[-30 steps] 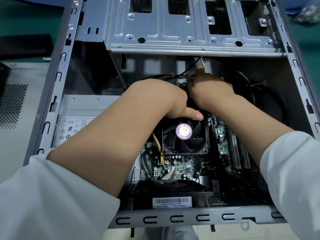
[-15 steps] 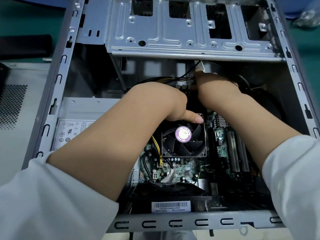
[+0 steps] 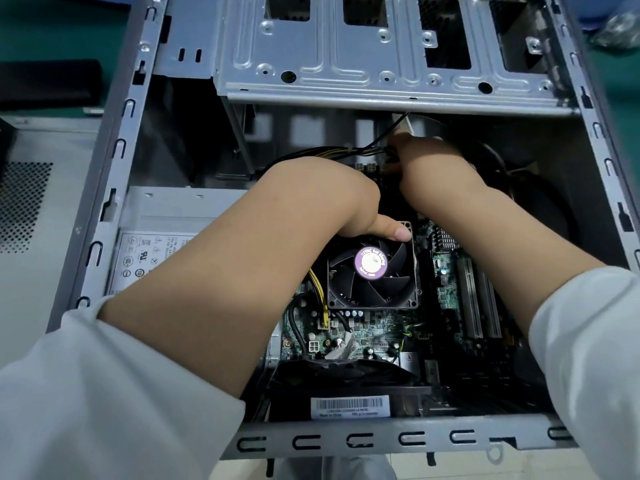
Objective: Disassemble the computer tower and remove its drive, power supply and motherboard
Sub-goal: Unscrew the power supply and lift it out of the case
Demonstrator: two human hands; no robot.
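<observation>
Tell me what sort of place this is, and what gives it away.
Probably an electronics repair or teardown workbench. An opened computer tower lies on a green mat, its motherboard and CPU fan exposed. A removed perforated side panel rests beside it.

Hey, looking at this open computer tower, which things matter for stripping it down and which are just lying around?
Part of the job:
- computer tower
- motherboard
- power supply
- cable bundle
- CPU fan
- drive cage
- left hand and right hand, both deep inside by the cables

Lying about:
- perforated side panel
- clear plastic bag
</observation>
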